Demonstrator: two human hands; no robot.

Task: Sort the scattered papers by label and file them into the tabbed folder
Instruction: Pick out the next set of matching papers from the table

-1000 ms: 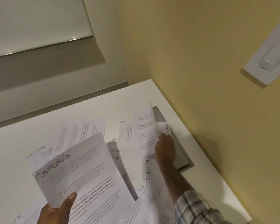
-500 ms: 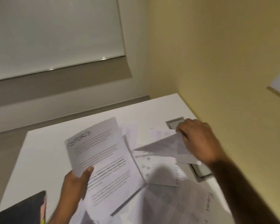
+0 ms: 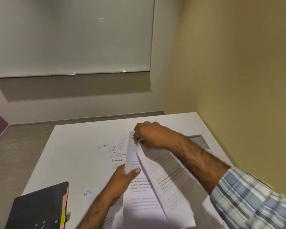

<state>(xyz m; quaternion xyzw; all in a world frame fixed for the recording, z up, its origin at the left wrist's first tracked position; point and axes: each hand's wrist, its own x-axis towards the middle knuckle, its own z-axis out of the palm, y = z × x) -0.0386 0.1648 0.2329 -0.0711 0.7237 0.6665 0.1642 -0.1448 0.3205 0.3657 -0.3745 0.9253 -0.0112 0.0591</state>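
Head view: left hand (image 3: pixel 124 180) grips one sheet (image 3: pixel 142 201) mid-edge, while right hand (image 3: pixel 153 137) pinches a second sheet (image 3: pixel 169 176) by its far end. Both sheets run lengthwise away from the person, right of the folder (image 3: pixel 40 207), and the left hand's nearer it.

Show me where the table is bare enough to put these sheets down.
Bare table lies left, between the dark folder and the FIN HR sheet, and along the far edge beyond the right hand. Crowded: the middle and near right, loose papers overlapping beneath the left hand and the held sheets.
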